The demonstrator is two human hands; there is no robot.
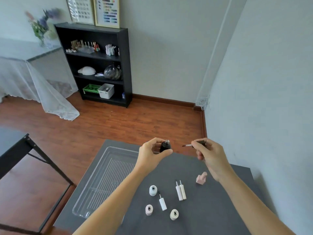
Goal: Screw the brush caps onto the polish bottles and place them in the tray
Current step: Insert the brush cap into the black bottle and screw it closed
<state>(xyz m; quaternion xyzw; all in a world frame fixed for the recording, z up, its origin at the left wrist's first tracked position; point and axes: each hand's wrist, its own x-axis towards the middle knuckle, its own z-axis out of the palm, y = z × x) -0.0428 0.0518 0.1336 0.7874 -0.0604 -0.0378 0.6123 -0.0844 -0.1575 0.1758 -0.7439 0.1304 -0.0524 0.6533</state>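
My left hand (150,154) holds a black polish bottle (165,146) upright above the table, its threaded neck bare. To its right, my right hand (209,154) grips a black brush cap (199,142), with the brush tip pointing left toward the bottle and a gap between them. A clear plastic tray (101,180) lies on the left of the dark table with nothing in it. On the table stand three uncapped bottles: white (153,190), pink (149,209) and cream (174,214). A white brush cap (162,203) and two pale caps (180,191) lie beside them.
A pink capped bottle (201,178) lies on its side right of the loose caps. The grey wall runs close along the table's right side. A black metal table frame (33,150) stands to the left over wooden floor. A black shelf (100,65) is far behind.
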